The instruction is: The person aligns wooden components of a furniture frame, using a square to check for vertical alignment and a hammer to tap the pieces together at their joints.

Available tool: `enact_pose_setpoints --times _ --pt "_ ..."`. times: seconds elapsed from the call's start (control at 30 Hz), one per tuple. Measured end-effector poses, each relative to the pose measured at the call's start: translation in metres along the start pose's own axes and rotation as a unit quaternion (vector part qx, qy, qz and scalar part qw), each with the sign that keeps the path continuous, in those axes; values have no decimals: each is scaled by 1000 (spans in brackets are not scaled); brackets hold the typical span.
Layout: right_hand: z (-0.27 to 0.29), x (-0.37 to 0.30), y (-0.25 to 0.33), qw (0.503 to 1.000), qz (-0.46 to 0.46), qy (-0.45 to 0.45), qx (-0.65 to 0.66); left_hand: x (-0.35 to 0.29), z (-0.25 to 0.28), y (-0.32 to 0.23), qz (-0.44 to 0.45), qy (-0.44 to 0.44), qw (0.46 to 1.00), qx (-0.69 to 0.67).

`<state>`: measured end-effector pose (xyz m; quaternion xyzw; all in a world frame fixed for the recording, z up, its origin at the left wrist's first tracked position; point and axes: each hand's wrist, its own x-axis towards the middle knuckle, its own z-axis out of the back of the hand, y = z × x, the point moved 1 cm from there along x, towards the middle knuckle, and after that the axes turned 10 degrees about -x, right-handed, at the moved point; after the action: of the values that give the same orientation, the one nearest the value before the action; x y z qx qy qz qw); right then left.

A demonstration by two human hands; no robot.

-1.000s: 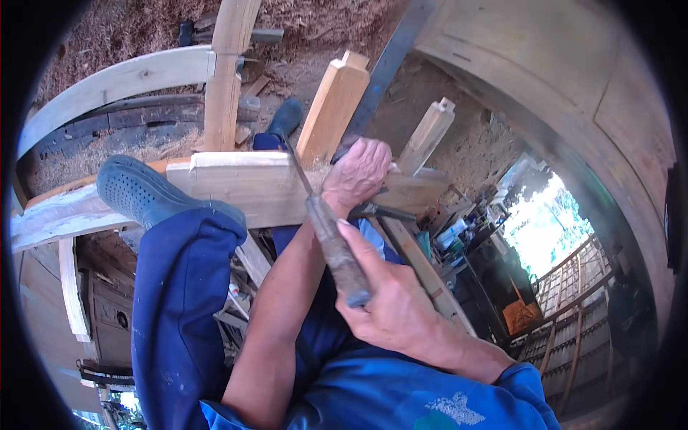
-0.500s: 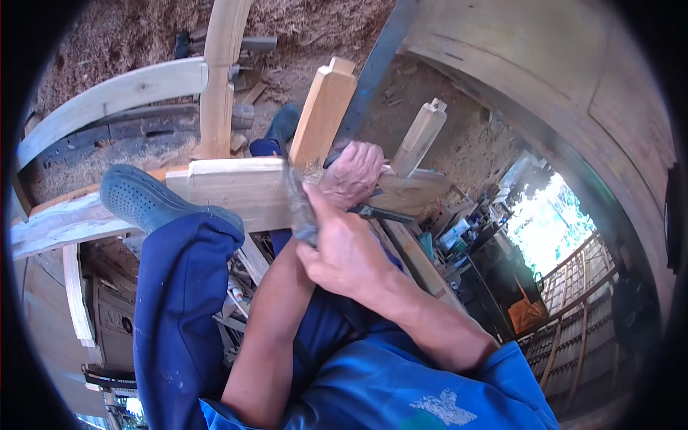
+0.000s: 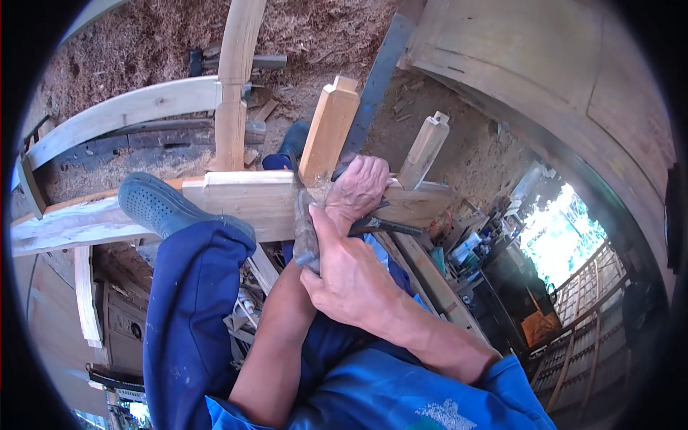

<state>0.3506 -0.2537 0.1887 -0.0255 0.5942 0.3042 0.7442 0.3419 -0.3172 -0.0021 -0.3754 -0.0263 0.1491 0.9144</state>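
Observation:
My left hand [image 3: 360, 188] is closed in a fist over the wooden beam, beside an upright tenoned post [image 3: 331, 129]. A dark piece shows at its edge, but what it grips is hidden. My right hand [image 3: 355, 279] crosses over my left forearm, nearer to me. Its fingers are wrapped round a worn, grey-brown tool handle [image 3: 305, 233]; a thin dark end of the tool reaches up to the foot of the post. The beam [image 3: 251, 193] lies crosswise in front of me. Next to my left hand a dark bar [image 3: 390, 226] sticks out to the right.
My left foot in a clog [image 3: 154, 204] rests on the beam; the other clog [image 3: 294, 138] is beyond it. A shorter tenoned post [image 3: 424, 150] rises to the right. Curved timber [image 3: 150, 102] and a hammer-like tool [image 3: 261, 61] lie among shavings. A large wooden panel [image 3: 502, 57] fills the upper right.
The whole view has shifted, so the scene sits slightly lower and farther right. Both hands keep their places at the beam, and the tool handle stays in my right hand.

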Motion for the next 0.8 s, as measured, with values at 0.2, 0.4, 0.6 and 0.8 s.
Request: enact_pose_setpoints --times 0.2,0.4,0.6,0.8 --pt "17 -58 -4 999 21 25 28 0 5 -9 1 9 1000 -1" --pt "33 -93 2 997 44 32 49 -1 3 -3 0 -36 999 -6" --pt "37 -93 11 997 41 43 41 2 4 -3 2 -22 1000 -11" --pt "35 -87 9 998 38 38 27 0 1 -1 4 -39 999 -6"
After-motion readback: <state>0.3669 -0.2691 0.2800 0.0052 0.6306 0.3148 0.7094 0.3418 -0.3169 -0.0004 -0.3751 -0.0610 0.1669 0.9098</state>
